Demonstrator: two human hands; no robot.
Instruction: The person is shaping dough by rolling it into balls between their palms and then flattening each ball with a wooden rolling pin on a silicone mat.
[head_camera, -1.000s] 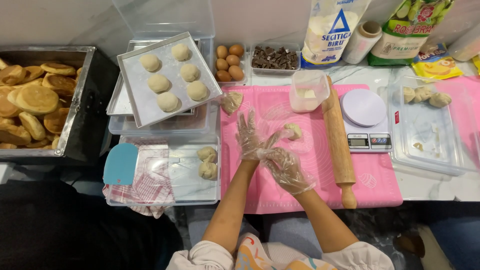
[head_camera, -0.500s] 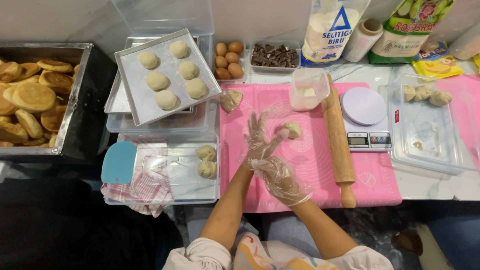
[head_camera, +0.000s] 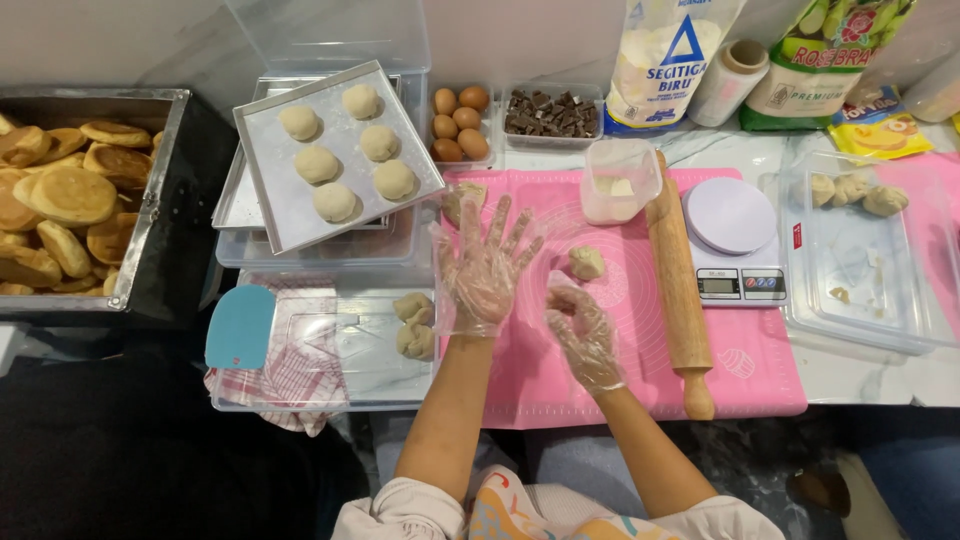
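Six dough balls (head_camera: 338, 153) on tray, perhaps four eggs (head_camera: 458, 122).

A small beige dough ball (head_camera: 586, 262) lies on the pink silicone mat (head_camera: 760, 380), left of the long wooden rolling pin (head_camera: 679, 287); far-left sits a metal baking tray (head_camera: 270, 200) holding six dough balls
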